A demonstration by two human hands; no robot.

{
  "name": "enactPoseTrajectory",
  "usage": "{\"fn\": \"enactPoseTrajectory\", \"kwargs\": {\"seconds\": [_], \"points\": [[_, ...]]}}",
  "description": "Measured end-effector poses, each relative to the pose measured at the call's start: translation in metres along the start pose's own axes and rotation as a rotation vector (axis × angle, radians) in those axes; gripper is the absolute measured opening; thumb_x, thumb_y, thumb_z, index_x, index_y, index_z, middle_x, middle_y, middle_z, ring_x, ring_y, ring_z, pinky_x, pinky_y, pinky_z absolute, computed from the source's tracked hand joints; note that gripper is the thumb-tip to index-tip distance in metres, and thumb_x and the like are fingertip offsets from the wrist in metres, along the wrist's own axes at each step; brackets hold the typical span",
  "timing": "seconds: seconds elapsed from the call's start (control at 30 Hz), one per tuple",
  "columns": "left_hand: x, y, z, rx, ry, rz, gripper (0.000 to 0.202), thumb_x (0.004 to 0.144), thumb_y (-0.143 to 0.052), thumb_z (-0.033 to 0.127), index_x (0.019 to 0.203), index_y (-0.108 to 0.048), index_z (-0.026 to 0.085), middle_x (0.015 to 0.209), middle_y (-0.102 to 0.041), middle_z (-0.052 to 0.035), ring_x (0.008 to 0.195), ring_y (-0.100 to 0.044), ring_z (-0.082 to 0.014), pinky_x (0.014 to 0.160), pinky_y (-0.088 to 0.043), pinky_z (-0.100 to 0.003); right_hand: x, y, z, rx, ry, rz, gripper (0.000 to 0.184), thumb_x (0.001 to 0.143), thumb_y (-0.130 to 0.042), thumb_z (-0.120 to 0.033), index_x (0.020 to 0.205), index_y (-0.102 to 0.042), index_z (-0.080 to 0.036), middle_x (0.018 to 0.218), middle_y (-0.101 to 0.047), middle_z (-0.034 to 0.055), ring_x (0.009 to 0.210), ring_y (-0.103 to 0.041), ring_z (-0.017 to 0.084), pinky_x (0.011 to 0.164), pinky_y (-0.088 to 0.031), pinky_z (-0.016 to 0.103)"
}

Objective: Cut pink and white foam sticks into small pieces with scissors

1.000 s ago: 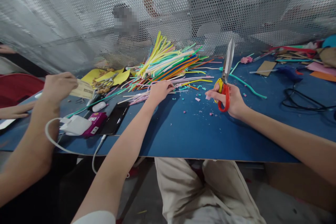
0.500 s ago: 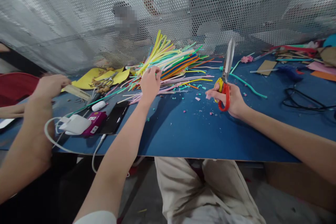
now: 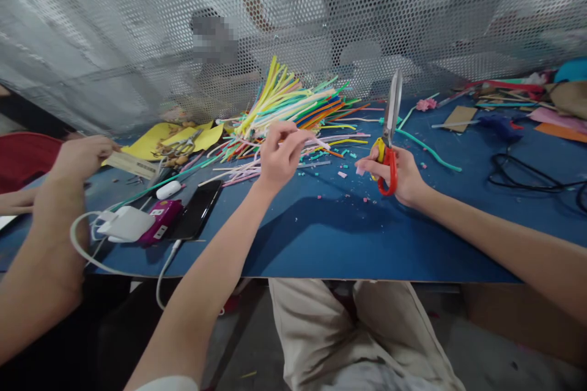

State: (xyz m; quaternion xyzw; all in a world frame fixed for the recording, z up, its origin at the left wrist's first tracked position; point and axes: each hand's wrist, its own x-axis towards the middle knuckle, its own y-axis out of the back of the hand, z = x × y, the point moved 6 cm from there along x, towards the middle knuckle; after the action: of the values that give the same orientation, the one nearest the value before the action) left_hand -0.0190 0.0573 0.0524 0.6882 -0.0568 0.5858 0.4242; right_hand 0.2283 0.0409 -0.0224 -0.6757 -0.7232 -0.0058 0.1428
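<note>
My left hand (image 3: pixel 280 156) is closed in a pinch in front of the heap, raised above the table. Between its thumb and finger is a short pale lilac stem (image 3: pixel 322 144) that looks like a pipe cleaner. Behind it lies a heap of many-coloured stems (image 3: pixel 302 111), the yellow ones fanning upward. My right hand (image 3: pixel 407 178) is wrapped round the red and yellow handles of large scissors (image 3: pixel 391 111). Their blades point up and look closed. A small pink piece (image 3: pixel 360 169) shows at the fingertips of that hand. Teal and pink cut bits (image 3: pixel 342 175) lie between the hands.
At left, another person's hand (image 3: pixel 87 156) holds a beige card (image 3: pixel 132 165). Nearby are a black phone (image 3: pixel 202 206), a white charger (image 3: pixel 126 223) with cable, a purple box (image 3: pixel 161 220) and yellow sheets (image 3: pixel 147 142). At right lie a pink flower (image 3: pixel 426 104) and a black cord (image 3: pixel 518 178).
My left hand has come away from the heap toward the right and nearer to me, now with the lilac stem in its pinch. My right hand still holds the scissors in nearly the same place.
</note>
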Motion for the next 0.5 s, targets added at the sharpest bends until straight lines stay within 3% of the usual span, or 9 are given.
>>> {"fn": "enactPoseTrajectory", "kwargs": {"seconds": [0.13,0.23,0.33,0.5], "points": [[-0.006,-0.009,0.021,-0.084,-0.131,-0.125,0.028,0.104,-0.044,0.035,0.107,-0.071,0.028,0.096,-0.071,-0.0036,0.092,-0.067,-0.0152,0.084,-0.052,-0.030,0.001,0.000,0.001,0.004,0.001,-0.003,0.038,0.066,-0.091,-0.031,0.077,-0.056,-0.020,0.067,-0.071,-0.0006,0.049,-0.045,0.008,0.047,-0.032,0.026],[-0.004,-0.011,0.024,-0.198,-0.113,-0.152,0.029,0.105,-0.042,0.032,0.112,-0.068,0.022,0.104,-0.074,-0.0060,0.100,-0.070,-0.0165,0.089,-0.052,-0.030,0.001,0.001,0.002,0.004,-0.002,0.008,0.040,0.065,-0.091,-0.033,0.077,-0.056,-0.020,0.065,-0.069,-0.0018,0.047,-0.044,0.007,0.046,-0.031,0.025],[-0.002,-0.014,0.022,-0.373,0.008,-0.135,0.029,0.104,-0.043,0.036,0.116,-0.063,0.018,0.112,-0.072,-0.0096,0.101,-0.070,-0.0163,0.090,-0.055,-0.031,0.001,0.001,0.002,0.007,-0.012,0.010,0.041,0.064,-0.092,-0.034,0.078,-0.056,-0.020,0.065,-0.069,-0.0023,0.046,-0.044,0.007,0.045,-0.031,0.025],[-0.011,-0.043,0.017,-0.736,0.343,-0.217,0.025,0.098,-0.058,0.041,0.104,-0.057,0.017,0.099,-0.071,-0.0065,0.079,-0.069,-0.0112,0.077,-0.058,-0.026,0.001,0.002,0.000,-0.025,-0.005,0.030,0.041,0.063,-0.092,-0.035,0.078,-0.056,-0.019,0.062,-0.067,-0.0035,0.047,-0.046,0.007,0.047,-0.034,0.024]]}}
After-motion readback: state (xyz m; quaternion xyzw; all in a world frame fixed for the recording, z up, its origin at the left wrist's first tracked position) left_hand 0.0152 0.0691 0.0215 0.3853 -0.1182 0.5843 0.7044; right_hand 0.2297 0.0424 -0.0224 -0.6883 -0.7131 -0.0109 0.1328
